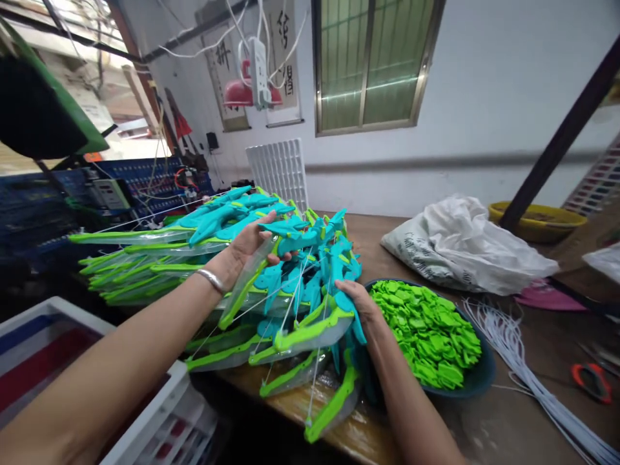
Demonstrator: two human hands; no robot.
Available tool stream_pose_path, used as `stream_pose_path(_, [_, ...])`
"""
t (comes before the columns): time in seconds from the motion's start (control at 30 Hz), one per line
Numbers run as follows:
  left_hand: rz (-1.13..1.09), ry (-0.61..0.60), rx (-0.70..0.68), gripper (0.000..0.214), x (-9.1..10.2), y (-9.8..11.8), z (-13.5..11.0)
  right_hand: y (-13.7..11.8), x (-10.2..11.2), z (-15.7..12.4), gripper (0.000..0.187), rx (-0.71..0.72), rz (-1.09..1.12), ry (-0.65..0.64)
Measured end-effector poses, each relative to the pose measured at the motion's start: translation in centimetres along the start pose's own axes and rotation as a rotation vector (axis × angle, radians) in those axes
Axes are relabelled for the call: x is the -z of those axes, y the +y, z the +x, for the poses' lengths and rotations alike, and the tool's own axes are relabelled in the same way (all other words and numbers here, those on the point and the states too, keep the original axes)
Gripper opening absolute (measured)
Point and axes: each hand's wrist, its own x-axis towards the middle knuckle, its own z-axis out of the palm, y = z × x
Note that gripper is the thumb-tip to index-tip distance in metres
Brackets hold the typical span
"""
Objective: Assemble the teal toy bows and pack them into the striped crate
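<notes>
A big heap of teal and lime-green plastic toy bows (227,216) with white strings is piled at the table's left end. My left hand (249,248), a silver bangle at its wrist, is closed around one toy bow (285,242) on top of the heap; a clear and green limb slants down below the palm. My right hand (358,300) is at the heap's right side, its fingers closed on the teal part of another toy bow (345,303). Some of its fingers are hidden behind the plastic. Several green limbs with taut strings hang over the table's front edge.
Right of my right hand stands a dark basin (485,368) full of small green plastic pieces (426,329). Beyond are a white sack (455,245), a bundle of white cords (527,361) and orange-handled scissors (591,382). A white crate (179,413) stands lower left. A power strip (260,71) hangs above.
</notes>
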Motion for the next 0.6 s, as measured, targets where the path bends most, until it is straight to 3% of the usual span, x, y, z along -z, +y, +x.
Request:
stream_pose_path(0.07, [-0.041, 0.027, -0.014, 0.034, -0.4, 0.4, 1.2, 0.9, -0.2, -1.5, 0.051, -0.003, -0.053, -0.019])
stream_pose_path(0.2, [-0.086, 0.065, -0.195, 0.022, -1.2, 1.4, 3.3, 3.2, -0.6, -4.0, 0.062, 0.054, -0.094, -0.006])
stream_pose_path(0.33, [-0.151, -0.027, -0.317, 0.035, -0.3, 3.4, 2.5, 3.9, -0.9, -4.6, 0.065, 0.123, -0.106, 0.048])
stream_pose_path(0.47, [-0.193, -0.086, -0.487, 0.049, 2.1, 5.2, -3.1, 3.0, -1.6, -4.3, 0.063, 0.162, -0.096, 0.067])
stream_pose_path(0.6, [-0.144, 0.087, -0.766, 0.050, 4.2, 4.7, -12.4, 1.7, -1.5, -5.4, 0.061, 0.142, -0.040, 0.062])
